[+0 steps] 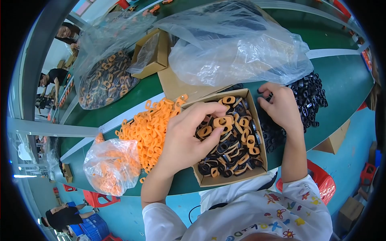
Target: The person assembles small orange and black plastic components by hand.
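Orange ring [228,120] sits pinched between thumb and finger of the left hand [185,134], over the cardboard box [234,179]. The right hand [282,107] curls near black parts [309,98]; I can't tell whether it grips anything.

I see one fisheye camera, the left of a pair on the person's head, peering steeply down past the patterned shirt [257,219] at bottom centre. The left hand [185,134] and right hand [283,106] loom close mid-frame; the bench [341,86] bows across, floor [130,213] showing lower left.
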The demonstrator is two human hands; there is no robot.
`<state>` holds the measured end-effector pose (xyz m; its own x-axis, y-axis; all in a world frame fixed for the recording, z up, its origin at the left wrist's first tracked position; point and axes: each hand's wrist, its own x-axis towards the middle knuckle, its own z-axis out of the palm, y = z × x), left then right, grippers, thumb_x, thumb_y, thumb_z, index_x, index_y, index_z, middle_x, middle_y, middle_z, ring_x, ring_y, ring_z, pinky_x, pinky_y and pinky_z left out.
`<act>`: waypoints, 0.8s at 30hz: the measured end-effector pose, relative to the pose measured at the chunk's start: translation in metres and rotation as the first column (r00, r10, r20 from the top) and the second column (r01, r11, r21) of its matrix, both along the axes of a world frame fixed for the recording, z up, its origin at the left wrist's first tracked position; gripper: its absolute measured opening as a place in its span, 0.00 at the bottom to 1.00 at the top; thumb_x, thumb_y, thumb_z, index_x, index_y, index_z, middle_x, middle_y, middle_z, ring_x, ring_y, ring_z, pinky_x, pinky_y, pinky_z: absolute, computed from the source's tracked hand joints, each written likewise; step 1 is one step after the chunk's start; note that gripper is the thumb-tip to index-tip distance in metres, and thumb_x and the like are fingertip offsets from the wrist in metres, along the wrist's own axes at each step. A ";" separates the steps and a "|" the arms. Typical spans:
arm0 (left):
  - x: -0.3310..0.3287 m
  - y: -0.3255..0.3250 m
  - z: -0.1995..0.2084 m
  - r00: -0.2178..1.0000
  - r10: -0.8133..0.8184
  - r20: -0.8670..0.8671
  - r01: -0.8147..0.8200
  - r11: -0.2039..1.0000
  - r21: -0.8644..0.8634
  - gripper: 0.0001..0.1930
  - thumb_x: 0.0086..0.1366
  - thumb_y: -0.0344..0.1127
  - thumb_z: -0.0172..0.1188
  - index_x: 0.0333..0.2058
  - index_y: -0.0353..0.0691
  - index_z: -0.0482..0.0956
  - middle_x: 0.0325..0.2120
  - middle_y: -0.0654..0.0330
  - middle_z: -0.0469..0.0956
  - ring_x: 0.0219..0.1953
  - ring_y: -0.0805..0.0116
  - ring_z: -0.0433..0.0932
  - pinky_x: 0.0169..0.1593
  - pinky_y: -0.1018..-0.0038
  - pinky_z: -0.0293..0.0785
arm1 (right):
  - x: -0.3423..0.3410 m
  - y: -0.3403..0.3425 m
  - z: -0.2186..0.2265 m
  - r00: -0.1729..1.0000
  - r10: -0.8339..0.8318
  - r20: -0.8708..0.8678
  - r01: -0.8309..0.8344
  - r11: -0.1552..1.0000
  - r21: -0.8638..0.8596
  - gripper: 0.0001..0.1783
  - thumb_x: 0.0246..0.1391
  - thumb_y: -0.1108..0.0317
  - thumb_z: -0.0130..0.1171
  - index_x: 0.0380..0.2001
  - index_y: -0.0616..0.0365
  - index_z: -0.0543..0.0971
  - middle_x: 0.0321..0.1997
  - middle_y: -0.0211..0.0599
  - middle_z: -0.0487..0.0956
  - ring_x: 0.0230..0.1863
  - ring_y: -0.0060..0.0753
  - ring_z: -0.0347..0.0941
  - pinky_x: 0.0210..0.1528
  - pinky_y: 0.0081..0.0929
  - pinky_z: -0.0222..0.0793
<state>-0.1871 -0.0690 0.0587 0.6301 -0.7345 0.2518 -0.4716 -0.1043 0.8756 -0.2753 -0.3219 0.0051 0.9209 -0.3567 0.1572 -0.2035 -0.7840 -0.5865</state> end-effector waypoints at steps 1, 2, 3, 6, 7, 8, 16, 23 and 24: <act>0.000 0.000 0.003 0.998 -0.010 0.061 0.008 1.000 0.025 0.20 0.53 0.20 0.67 0.46 0.36 0.78 0.39 0.59 0.81 0.44 0.71 0.80 0.47 0.75 0.75 | 0.002 0.001 -0.001 0.999 -0.053 0.013 0.053 0.998 -0.018 0.16 0.42 0.74 0.67 0.38 0.64 0.81 0.32 0.46 0.81 0.24 0.37 0.76 0.30 0.29 0.73; 0.000 0.000 0.006 0.992 -0.020 0.121 0.014 0.999 0.050 0.20 0.51 0.21 0.67 0.45 0.37 0.79 0.38 0.58 0.81 0.43 0.70 0.80 0.46 0.75 0.75 | 0.002 0.002 -0.003 0.999 -0.051 0.012 0.051 0.999 -0.019 0.16 0.42 0.74 0.67 0.38 0.64 0.81 0.32 0.46 0.81 0.24 0.37 0.76 0.30 0.29 0.73; -0.001 0.001 0.008 0.993 -0.018 0.121 0.012 0.999 0.049 0.20 0.51 0.21 0.67 0.45 0.37 0.79 0.38 0.58 0.81 0.43 0.70 0.80 0.46 0.75 0.75 | 0.002 0.003 -0.005 0.997 -0.066 0.040 0.068 0.996 -0.054 0.16 0.42 0.74 0.66 0.38 0.63 0.81 0.32 0.45 0.80 0.26 0.39 0.76 0.32 0.31 0.73; 0.000 0.004 0.015 0.988 -0.023 0.153 0.010 0.997 0.082 0.21 0.49 0.22 0.69 0.44 0.38 0.80 0.37 0.57 0.82 0.43 0.66 0.81 0.46 0.74 0.76 | 0.006 -0.001 -0.018 0.996 -0.057 0.069 0.064 0.993 -0.101 0.15 0.43 0.75 0.65 0.38 0.63 0.81 0.30 0.44 0.80 0.28 0.43 0.76 0.35 0.33 0.73; 0.003 0.007 0.020 0.979 -0.029 0.202 0.008 0.995 0.104 0.21 0.48 0.23 0.70 0.45 0.38 0.80 0.38 0.57 0.82 0.43 0.64 0.81 0.47 0.72 0.76 | 0.007 -0.004 -0.021 0.997 -0.038 0.070 0.046 0.992 -0.114 0.14 0.44 0.76 0.65 0.38 0.62 0.81 0.29 0.44 0.79 0.30 0.45 0.76 0.36 0.34 0.72; 0.007 0.011 0.023 0.967 -0.035 0.250 0.004 0.992 0.125 0.22 0.48 0.23 0.70 0.45 0.38 0.80 0.38 0.56 0.82 0.43 0.63 0.81 0.47 0.71 0.76 | 0.006 -0.005 -0.022 0.997 -0.039 0.068 0.047 0.992 -0.116 0.14 0.44 0.76 0.65 0.38 0.62 0.81 0.29 0.44 0.79 0.30 0.45 0.76 0.36 0.34 0.72; 0.063 0.067 0.000 0.843 0.109 0.527 -0.413 0.758 0.504 0.15 0.54 0.32 0.66 0.42 0.38 0.81 0.37 0.51 0.79 0.43 0.51 0.77 0.47 0.60 0.73 | 0.009 -0.004 -0.022 0.996 -0.025 0.088 0.034 0.994 -0.104 0.14 0.41 0.78 0.61 0.36 0.65 0.81 0.26 0.44 0.78 0.30 0.46 0.75 0.36 0.35 0.72; 0.074 0.052 -0.029 0.901 0.072 0.428 -0.306 0.804 0.509 0.08 0.54 0.36 0.65 0.30 0.38 0.82 0.30 0.52 0.77 0.38 0.51 0.76 0.43 0.60 0.73 | 0.014 -0.003 -0.028 0.993 -0.079 0.083 0.088 0.991 -0.104 0.13 0.41 0.77 0.61 0.35 0.66 0.81 0.26 0.46 0.78 0.30 0.46 0.76 0.36 0.36 0.72; 0.074 0.051 -0.030 0.884 0.050 0.464 -0.310 0.807 0.503 0.07 0.54 0.35 0.65 0.29 0.39 0.82 0.29 0.53 0.76 0.38 0.52 0.76 0.43 0.60 0.73 | 0.014 -0.002 -0.028 0.993 -0.087 0.081 0.095 0.989 -0.109 0.13 0.42 0.77 0.61 0.35 0.66 0.80 0.26 0.46 0.78 0.30 0.46 0.76 0.36 0.36 0.72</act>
